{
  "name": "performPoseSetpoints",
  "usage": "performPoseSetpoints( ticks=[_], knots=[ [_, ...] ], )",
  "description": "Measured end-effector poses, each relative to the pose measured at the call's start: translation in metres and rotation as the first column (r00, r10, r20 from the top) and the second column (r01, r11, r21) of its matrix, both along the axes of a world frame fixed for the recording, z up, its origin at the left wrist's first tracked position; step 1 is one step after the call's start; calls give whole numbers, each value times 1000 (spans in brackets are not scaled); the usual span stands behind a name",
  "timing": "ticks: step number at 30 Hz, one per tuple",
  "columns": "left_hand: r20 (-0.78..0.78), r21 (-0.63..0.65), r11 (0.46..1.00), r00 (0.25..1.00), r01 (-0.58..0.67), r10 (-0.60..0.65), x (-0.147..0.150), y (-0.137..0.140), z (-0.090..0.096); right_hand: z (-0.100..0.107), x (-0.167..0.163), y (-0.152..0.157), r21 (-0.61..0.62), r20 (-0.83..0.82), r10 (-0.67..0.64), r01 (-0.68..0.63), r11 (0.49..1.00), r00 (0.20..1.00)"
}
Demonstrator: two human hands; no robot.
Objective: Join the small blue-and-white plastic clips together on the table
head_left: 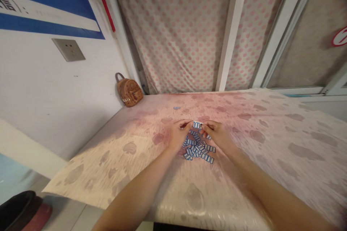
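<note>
While my left hand (179, 134) and right hand (219, 136) pinch a short row of tiles (197, 125) together at the pile's (199, 149) far edge, most tiles look unsorted; one small set (176, 108) sits apart beyond.

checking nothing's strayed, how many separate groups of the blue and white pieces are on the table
2: the main pile between left hand and right hand, and a small stray cluster farther back. Hands may hide more.

A modest home room: cloth-covered table (271, 133), dotted curtains (176, 36), wall socket (68, 49).
</note>
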State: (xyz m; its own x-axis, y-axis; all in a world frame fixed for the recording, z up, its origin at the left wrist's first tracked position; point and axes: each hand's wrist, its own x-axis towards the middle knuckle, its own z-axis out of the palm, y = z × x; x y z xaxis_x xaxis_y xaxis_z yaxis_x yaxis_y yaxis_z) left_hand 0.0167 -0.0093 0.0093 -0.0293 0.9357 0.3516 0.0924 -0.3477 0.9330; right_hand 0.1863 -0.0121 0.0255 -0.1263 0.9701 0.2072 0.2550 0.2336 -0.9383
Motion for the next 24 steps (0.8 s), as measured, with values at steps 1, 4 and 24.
performPoseSetpoints(
  ticks=[1,4,24],
  knots=[
    [-18,20,1000,1000,-7,8,-1,0,0,0,0,0,2,2,3,-3,1000,1000],
    [-82,76,997,997,0,7,-3,1,1,0,0,0,2,-13,16,-16,1000,1000],
    [-307,189,974,950,125,-62,-13,-1,15,-5,5,6,54,-51,43,-40,998,998]
  ],
)
